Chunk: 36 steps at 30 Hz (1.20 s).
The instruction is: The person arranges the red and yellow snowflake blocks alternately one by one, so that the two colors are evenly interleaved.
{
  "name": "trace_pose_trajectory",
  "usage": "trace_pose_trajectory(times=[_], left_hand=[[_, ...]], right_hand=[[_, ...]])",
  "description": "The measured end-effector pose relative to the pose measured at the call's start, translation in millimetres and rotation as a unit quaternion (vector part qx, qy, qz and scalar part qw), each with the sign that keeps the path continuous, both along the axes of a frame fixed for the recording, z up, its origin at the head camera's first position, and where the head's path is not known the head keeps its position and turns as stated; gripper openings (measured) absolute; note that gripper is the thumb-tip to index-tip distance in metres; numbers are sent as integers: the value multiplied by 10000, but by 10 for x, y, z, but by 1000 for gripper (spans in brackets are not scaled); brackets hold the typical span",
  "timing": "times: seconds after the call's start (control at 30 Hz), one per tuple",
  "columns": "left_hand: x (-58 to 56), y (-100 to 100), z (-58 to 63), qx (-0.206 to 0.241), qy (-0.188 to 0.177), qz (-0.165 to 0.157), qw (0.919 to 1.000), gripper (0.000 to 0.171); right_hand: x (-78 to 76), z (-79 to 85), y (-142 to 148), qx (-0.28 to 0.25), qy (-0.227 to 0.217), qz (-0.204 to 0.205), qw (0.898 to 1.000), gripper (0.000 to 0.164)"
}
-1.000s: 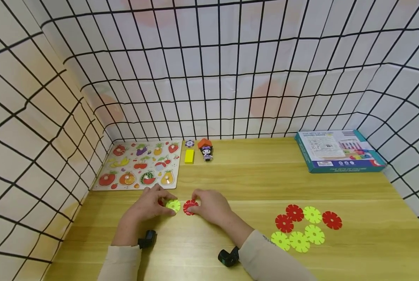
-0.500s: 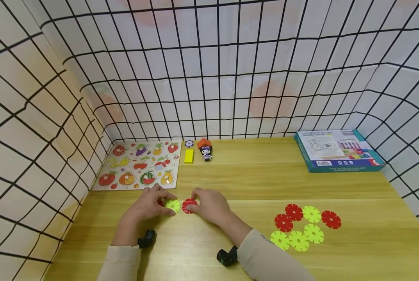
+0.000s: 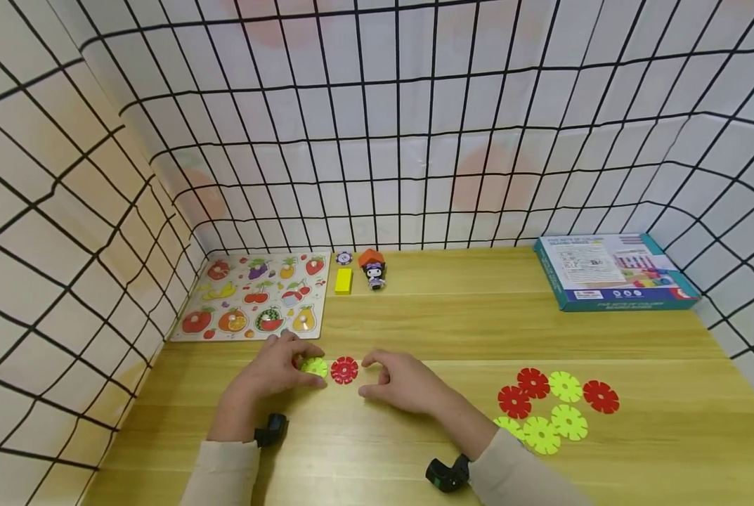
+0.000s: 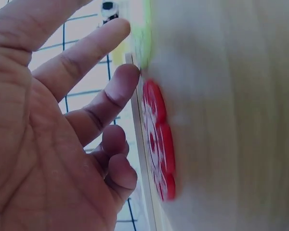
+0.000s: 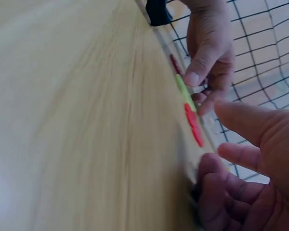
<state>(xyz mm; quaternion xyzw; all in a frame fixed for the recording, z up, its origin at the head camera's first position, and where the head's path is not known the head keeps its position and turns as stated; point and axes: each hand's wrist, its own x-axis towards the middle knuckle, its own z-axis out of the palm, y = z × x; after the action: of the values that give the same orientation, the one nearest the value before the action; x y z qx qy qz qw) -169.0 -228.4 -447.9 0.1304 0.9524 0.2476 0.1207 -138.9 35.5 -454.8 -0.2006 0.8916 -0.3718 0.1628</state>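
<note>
Red disc point(image 3: 344, 370), notched round its rim, is lying flat on the tabletop point(image 3: 364, 457) between the two hands. The yellow-green disc point(image 3: 314, 367) is sitting just to its left, and a second red disc point(image 4: 167, 149) is resting beyond that one, mostly hidden by the left hand point(image 3: 282, 365) in the head view; together the three are forming a row.

The left hand's grip is bracketing the yellow-green disc, thumb and forefinger curving to either side of it; whether the tips are pressing on it, I cannot tell. The right hand point(image 3: 408, 383) is hovering just beside the red disc, its grip parted between thumb and forefinger and holding nothing.

Well off to the right, a loose cluster of red discs point(image 3: 533, 383) and yellow-green discs point(image 3: 542, 435) is lying flat, one yellow-green piece partly disappearing behind the right sleeve point(image 3: 525, 471).

Behind the left hand, a fruit puzzle board point(image 3: 250, 295) is lying near the wire grid point(image 3: 398, 140). Next to its right edge, a round chip point(image 3: 343, 258), a yellow block point(image 3: 343, 282) and a small figurine point(image 3: 374, 275) are standing close together, an orange-red block point(image 3: 370, 258) showing behind the figurine. A teal-edged box point(image 3: 617, 270) is occupying the far right corner.
</note>
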Motion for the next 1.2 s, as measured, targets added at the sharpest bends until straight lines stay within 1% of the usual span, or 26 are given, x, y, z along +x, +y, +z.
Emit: trace_pose_trajectory(times=[0.1,0.2,0.37,0.5,0.6,0.7,0.87,0.93,1.03,1.2], left_hand=[[5,87,-4,19,197,-181,9996,46],[14,179,-16,4,240,-315,9992,49],[37,280,-25,-244,459,-492,9974,55],[47,302,-22,-373,579,-499,9964,47],[53,304,-10,-411,563,-492,9964,42],[58,298,-10,-392,486,-433,9971,40],[66,277,-15,-333,348,-271,9985,39],[67,275,-7,-301,323,-241,9987,38],[64,280,-1,-248,270,-227,9991,38],[62,299,-8,-199,209,-195,9994,38]], right_hand=[[101,65,211,76,-31,75,9999,44],[203,141,447,113,-55,20,9999,43],[353,236,875,-37,-146,-74,9999,40],[440,256,1225,-140,-286,-22,9995,38],[493,248,1462,-50,-275,-7,9996,37],[548,229,1653,95,-254,-1,9996,39],[661,166,1855,606,-665,9,9959,48],[701,128,1897,806,-752,16,9939,49],[745,80,1937,856,-698,-1,9939,50],[754,49,1972,780,-664,-64,9947,48]])
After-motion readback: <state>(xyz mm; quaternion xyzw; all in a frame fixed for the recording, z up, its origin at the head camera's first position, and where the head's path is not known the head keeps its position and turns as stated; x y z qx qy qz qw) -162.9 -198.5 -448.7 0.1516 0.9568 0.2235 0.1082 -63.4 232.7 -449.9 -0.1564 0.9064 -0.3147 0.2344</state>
